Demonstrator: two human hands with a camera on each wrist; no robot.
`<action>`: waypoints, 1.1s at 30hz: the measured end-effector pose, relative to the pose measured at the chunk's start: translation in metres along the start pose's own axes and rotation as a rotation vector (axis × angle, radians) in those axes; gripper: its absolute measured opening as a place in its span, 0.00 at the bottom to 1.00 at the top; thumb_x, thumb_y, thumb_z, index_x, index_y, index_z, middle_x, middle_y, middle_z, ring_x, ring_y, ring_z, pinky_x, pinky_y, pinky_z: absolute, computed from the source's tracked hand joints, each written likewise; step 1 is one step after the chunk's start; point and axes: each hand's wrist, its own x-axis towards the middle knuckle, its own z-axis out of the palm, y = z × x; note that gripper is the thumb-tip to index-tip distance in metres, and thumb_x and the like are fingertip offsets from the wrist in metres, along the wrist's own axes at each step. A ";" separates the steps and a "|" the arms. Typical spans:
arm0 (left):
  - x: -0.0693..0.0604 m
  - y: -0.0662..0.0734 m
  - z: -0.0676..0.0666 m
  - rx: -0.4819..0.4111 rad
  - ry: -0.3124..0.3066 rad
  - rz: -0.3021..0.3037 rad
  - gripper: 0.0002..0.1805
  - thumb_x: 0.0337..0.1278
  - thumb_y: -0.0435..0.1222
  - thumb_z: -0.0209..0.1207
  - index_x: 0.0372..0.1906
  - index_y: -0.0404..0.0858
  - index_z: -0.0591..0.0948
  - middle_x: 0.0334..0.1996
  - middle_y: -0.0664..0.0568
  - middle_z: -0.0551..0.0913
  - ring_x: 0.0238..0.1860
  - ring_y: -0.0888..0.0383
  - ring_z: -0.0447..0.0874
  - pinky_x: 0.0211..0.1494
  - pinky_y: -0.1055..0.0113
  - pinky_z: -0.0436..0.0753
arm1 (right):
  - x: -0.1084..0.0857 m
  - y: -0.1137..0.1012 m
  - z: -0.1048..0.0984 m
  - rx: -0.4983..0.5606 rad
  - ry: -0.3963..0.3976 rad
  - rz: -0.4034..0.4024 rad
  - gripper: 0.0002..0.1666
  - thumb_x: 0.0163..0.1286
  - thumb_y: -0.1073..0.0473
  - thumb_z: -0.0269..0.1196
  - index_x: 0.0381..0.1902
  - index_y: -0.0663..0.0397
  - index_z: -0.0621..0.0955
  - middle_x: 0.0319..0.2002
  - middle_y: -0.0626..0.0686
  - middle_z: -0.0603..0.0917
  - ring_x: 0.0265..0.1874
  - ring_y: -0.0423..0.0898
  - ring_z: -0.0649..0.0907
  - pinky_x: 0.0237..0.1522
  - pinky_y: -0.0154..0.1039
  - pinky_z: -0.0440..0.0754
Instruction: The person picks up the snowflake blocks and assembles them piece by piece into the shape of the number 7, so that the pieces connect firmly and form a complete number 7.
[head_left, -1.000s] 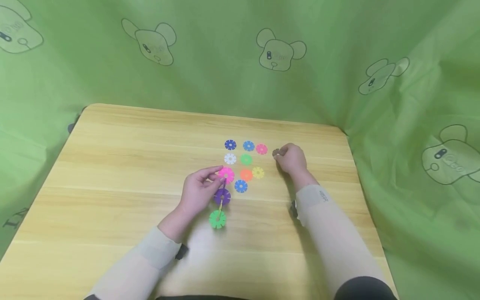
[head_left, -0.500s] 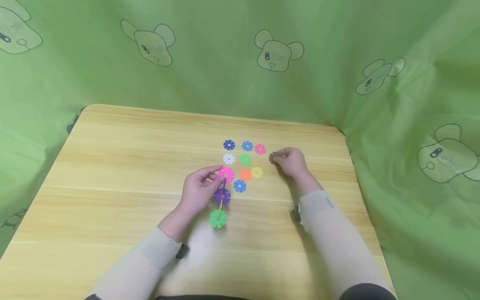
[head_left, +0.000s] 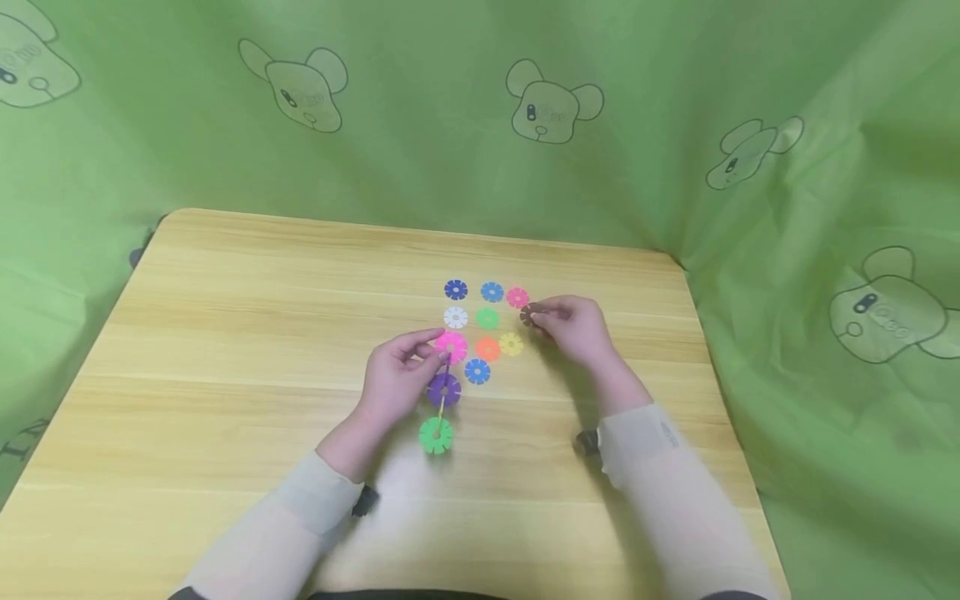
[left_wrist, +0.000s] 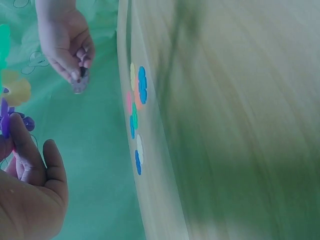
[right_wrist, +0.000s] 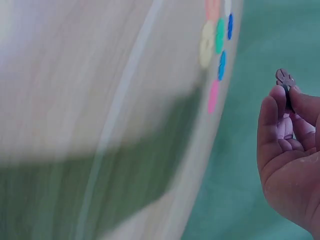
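Observation:
My left hand (head_left: 401, 375) pinches a pink notched disc (head_left: 453, 345) at the top of a linked chain. Below it in the chain come a purple disc (head_left: 445, 390), a yellow disc (left_wrist: 17, 89) seen nearly edge-on from the head, and a green disc (head_left: 436, 435) at the lower end. Thin dark edges between the pink and purple discs suggest another linked piece, hard to make out. Between thumb and fingers, my right hand (head_left: 577, 327) holds a dark brown notched disc (right_wrist: 285, 78), lifted off the table and apart from the chain.
Loose discs lie flat on the wooden table (head_left: 247, 350) between and beyond the hands: dark blue (head_left: 456, 289), white (head_left: 455, 317), light green (head_left: 487, 318), orange (head_left: 487, 349), yellow (head_left: 511, 343), pink (head_left: 517, 297), and two blue ones. A green curtain (head_left: 420, 125) hangs behind the table.
The right hand has brought the brown disc up from the table and leftward, towards the loose discs. The left hand and its chain have hardly moved.

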 end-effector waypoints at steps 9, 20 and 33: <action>-0.001 0.001 0.000 -0.009 0.006 -0.004 0.17 0.66 0.25 0.67 0.59 0.33 0.86 0.35 0.44 0.88 0.21 0.64 0.82 0.22 0.71 0.84 | -0.021 -0.018 0.010 0.021 -0.026 -0.093 0.14 0.73 0.70 0.67 0.55 0.68 0.85 0.50 0.65 0.89 0.49 0.62 0.90 0.49 0.42 0.91; -0.002 0.000 0.002 -0.015 0.010 0.000 0.17 0.66 0.25 0.67 0.58 0.33 0.86 0.34 0.44 0.87 0.18 0.65 0.79 0.19 0.75 0.78 | -0.043 -0.036 0.023 0.054 -0.052 -0.213 0.12 0.70 0.74 0.68 0.50 0.69 0.86 0.48 0.64 0.90 0.41 0.52 0.91 0.45 0.39 0.91; -0.001 0.001 0.001 -0.009 0.007 0.006 0.18 0.66 0.26 0.68 0.59 0.33 0.86 0.35 0.44 0.88 0.21 0.58 0.83 0.21 0.74 0.81 | -0.053 -0.046 0.037 -0.004 -0.090 -0.261 0.11 0.67 0.73 0.70 0.47 0.65 0.88 0.44 0.61 0.91 0.40 0.53 0.91 0.43 0.39 0.91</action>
